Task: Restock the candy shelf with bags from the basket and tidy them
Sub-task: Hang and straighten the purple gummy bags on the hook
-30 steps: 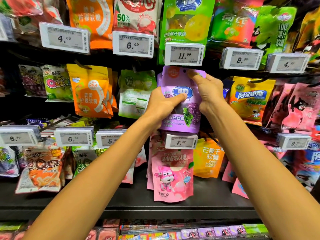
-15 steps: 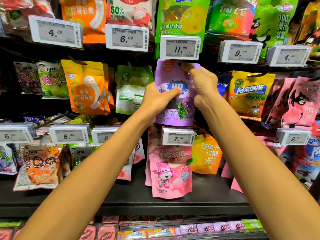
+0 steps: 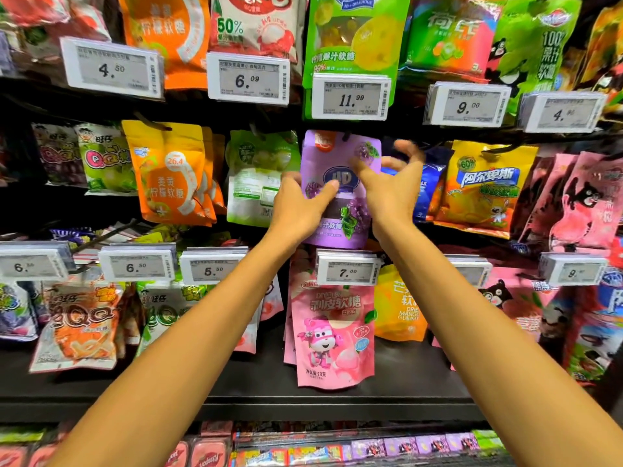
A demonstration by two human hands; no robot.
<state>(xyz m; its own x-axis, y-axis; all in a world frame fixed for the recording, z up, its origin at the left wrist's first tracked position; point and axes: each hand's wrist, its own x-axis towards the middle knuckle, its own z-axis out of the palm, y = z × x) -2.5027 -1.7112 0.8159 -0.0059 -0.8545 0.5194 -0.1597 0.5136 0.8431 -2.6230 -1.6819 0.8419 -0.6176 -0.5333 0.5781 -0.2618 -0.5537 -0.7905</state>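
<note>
As 1 purple bag (image 3: 340, 197) hangs in the middle row under the 11.99 tag (image 3: 350, 99), hanging looks done; straightening looks left; basket out of view, remaining stock unknown. Bag: long axis vertical, top up, front outward; left hand (image 3: 296, 210) pinches its left edge, thumb on the front; right hand (image 3: 387, 187) fingers spread, forefinger touching the front.

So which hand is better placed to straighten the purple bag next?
Probably left. The left hand pinches the purple bag at its left edge, thumb across the front, ready to nudge it. The right hand is open, fingers spread near the upper right corner.
</note>
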